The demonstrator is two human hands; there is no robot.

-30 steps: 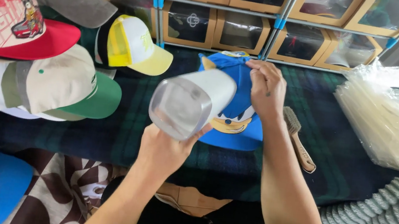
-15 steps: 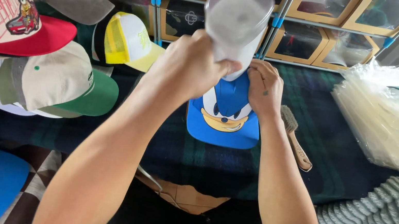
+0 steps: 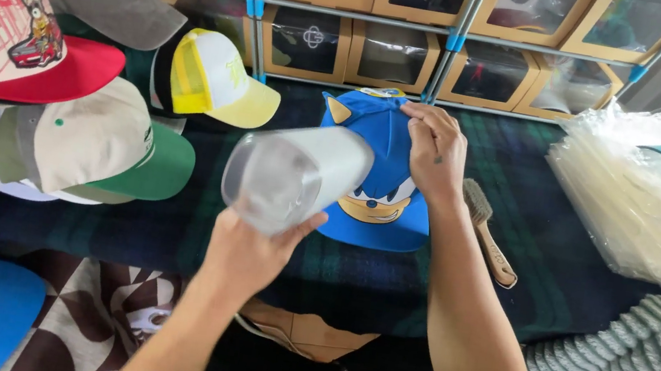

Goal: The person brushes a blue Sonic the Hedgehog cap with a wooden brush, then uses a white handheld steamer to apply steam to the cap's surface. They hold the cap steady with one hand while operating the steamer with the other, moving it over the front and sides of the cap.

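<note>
Lowered from above: left hand (image 3: 251,256) gripping clear plastic cap form (image 3: 293,176), long axis near-left to far-right; right hand (image 3: 434,153) pinching blue cap (image 3: 379,179).

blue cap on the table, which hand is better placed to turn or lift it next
Right. The right hand already rests on the blue cap, while the left hand is occupied holding the clear plastic form.

Your work surface is a dark green-and-navy plaid cloth (image 3: 560,269) spread across the table. Behind it you have a metal rack (image 3: 456,31) with blue joints, holding tan cardboard display boxes (image 3: 392,52) (clear windows, dark contents). At lower left, a brown-and-cream patterned fabric (image 3: 84,314). Light is even and soft.
</note>
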